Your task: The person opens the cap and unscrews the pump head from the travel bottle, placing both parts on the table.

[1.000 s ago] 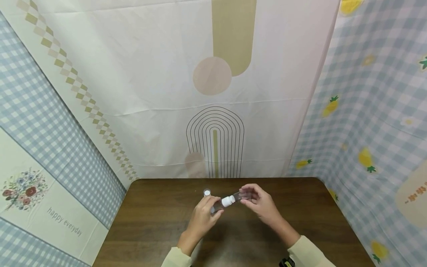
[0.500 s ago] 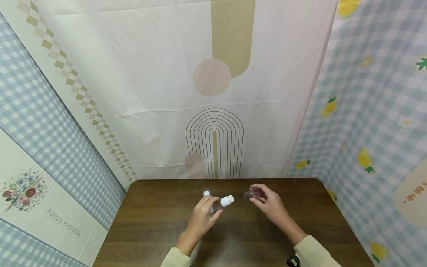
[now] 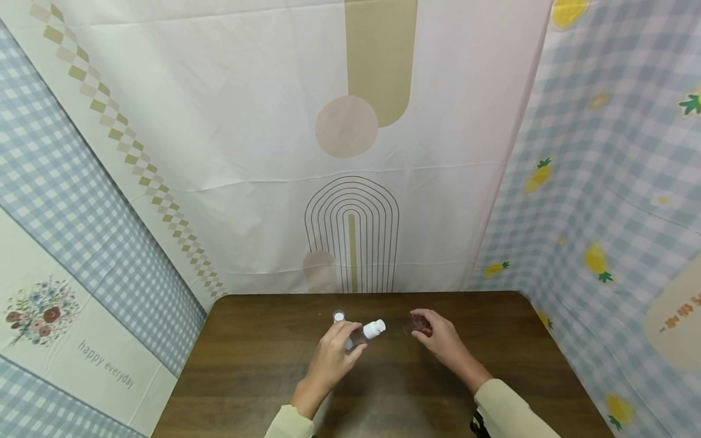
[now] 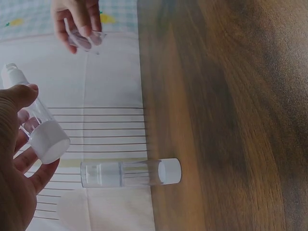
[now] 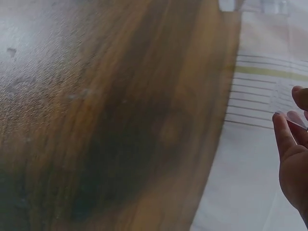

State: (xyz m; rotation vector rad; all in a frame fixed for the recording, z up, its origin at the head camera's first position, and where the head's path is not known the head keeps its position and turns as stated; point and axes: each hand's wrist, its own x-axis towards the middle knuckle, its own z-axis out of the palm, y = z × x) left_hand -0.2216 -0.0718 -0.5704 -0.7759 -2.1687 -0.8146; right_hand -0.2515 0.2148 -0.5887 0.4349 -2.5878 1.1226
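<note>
My left hand [image 3: 331, 358] grips a clear bottle with a white pump top [image 3: 375, 329], tilted up to the right. In the left wrist view its white base [image 4: 49, 142] rests between the thumb and curled fingers. The right hand [image 3: 445, 344] holds a clear cap [image 3: 418, 323] to the right of the bottle, apart from it. That transparent cap [image 4: 85, 40] also shows in the left wrist view. A second bottle [image 4: 130, 173] with a clear cap and white base stands on the table, just behind my left hand in the head view.
The brown wooden table [image 3: 263, 365] ends against a white patterned cloth [image 3: 263, 231] at the back. Checked cloths [image 3: 580, 201] hang at both sides. A dark band is partly visible at the right sleeve [image 3: 509, 407].
The clear cap has come off the pump top and moved right with my right hand, which has since turned it slightly. My left hand and its bottle have barely moved.
</note>
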